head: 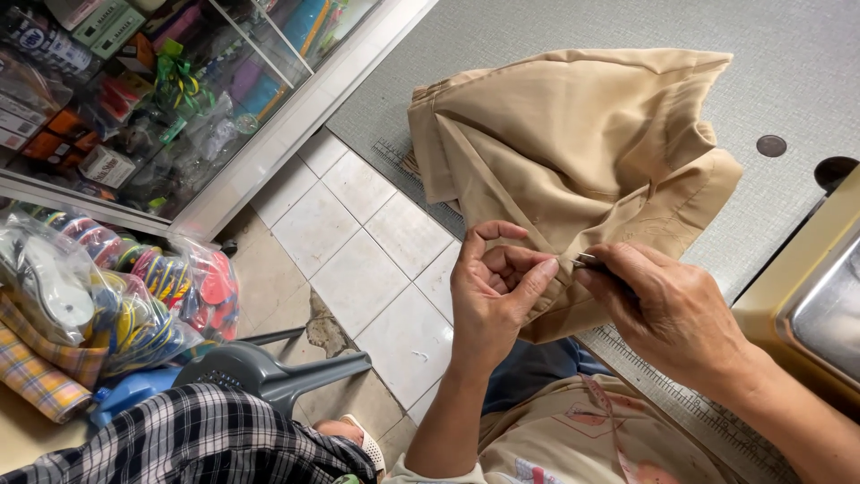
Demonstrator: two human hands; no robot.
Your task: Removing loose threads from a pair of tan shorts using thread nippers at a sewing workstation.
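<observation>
Tan garment [573, 152]: crumpled on grey worktable [788, 63], lower edge hanging over table's near edge toward person. Judged light, soft, limp; folds shift freely, best gripped at seam close to working point. Left hand [493, 296]: thumb and forefinger pinched together on fabric edge. Right hand [667, 309]: fingers closed on small metal tool [587, 261], tip touching seam just beside left thumb. Printed ruler strip [681, 394] along table edge. Beyond: tiled floor [358, 242], grey plastic stool [269, 372], glass display case [161, 99].
</observation>
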